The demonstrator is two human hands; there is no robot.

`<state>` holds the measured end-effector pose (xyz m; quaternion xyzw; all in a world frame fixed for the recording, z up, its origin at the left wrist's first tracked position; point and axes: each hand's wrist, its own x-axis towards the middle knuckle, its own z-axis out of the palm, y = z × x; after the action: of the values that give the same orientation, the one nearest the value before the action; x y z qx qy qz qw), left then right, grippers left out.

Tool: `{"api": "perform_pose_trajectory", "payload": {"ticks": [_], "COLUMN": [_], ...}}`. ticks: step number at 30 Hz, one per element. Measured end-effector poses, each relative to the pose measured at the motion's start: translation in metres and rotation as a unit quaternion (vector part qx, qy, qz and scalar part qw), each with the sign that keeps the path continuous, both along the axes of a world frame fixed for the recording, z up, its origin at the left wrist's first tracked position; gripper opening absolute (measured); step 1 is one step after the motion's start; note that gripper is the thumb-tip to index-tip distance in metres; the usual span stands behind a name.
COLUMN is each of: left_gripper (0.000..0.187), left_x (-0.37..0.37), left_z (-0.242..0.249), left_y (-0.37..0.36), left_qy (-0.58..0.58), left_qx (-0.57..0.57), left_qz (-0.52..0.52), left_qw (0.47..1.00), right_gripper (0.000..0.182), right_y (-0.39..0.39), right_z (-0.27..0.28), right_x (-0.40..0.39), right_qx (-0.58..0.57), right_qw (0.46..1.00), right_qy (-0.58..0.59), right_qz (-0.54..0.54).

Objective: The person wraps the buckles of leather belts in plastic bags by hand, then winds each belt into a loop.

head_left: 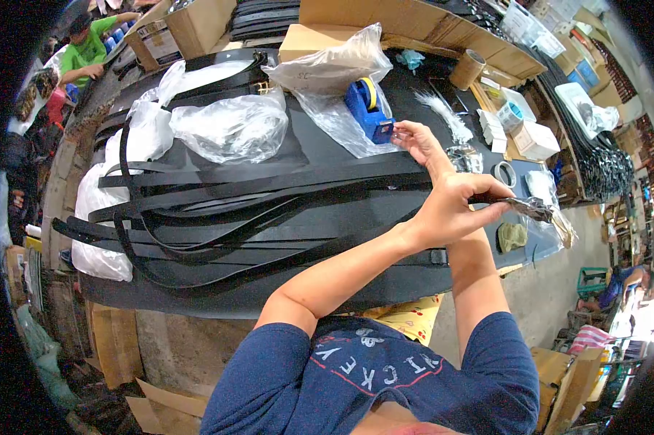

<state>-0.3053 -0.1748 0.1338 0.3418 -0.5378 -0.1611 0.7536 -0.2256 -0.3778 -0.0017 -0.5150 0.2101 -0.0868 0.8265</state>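
Observation:
My left hand (453,206) is closed around the end of several black straps (269,185), whose dark, shiny tip (533,209) sticks out to the right past thumb and forefinger. The straps run left over the table and curve in loops. Beyond it, with the forearms crossed, my right hand (419,145) has its fingertips pinched at the front edge of a blue tape dispenser (381,129) with a yellow-rimmed roll; anything thin between them is too small to tell. Clear plastic (334,109) lies under and beside the dispenser.
Plastic bags (232,127) lie on the dark table (175,299) at left. A cardboard tube (468,69), white ties (446,112), a grey ring (503,174), a small white box (535,140) and an olive cloth (512,236) are at right. A person in green (88,51) is at far left.

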Motion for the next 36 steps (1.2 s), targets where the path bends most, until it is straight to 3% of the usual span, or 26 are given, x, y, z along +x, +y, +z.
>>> {"api": "perform_pose_trajectory", "payload": {"ticks": [10,19,22,28,36], "left_gripper": [0.017,0.017,0.017,0.018,0.017], "left_x": [0.001,0.003,0.002,-0.008,-0.011], "left_z": [-0.002,-0.002,-0.004,-0.002,-0.001], "left_y": [0.001,0.002,-0.001,-0.007,-0.004], "left_qy": [-0.004,-0.005,-0.034,0.001,-0.012], "left_qx": [-0.007,-0.014,-0.004,-0.014,0.006], "left_qz": [0.021,0.029,0.076,0.043,0.042], "left_qw": [1.000,0.999,0.996,0.999,0.999], "right_gripper": [0.012,0.009,0.005,0.010,0.013], "right_y": [0.011,0.001,0.008,0.006,0.016], "right_z": [0.001,-0.003,0.011,0.017,0.017], "right_x": [0.004,0.025,0.026,0.034,0.030], "right_qx": [-0.102,0.031,0.002,-0.118,-0.162], "right_qw": [0.987,0.984,0.980,0.953,0.953], "right_qy": [0.119,0.167,0.197,0.272,0.253], "right_qz": [-0.028,0.044,0.017,0.055,0.041]}}
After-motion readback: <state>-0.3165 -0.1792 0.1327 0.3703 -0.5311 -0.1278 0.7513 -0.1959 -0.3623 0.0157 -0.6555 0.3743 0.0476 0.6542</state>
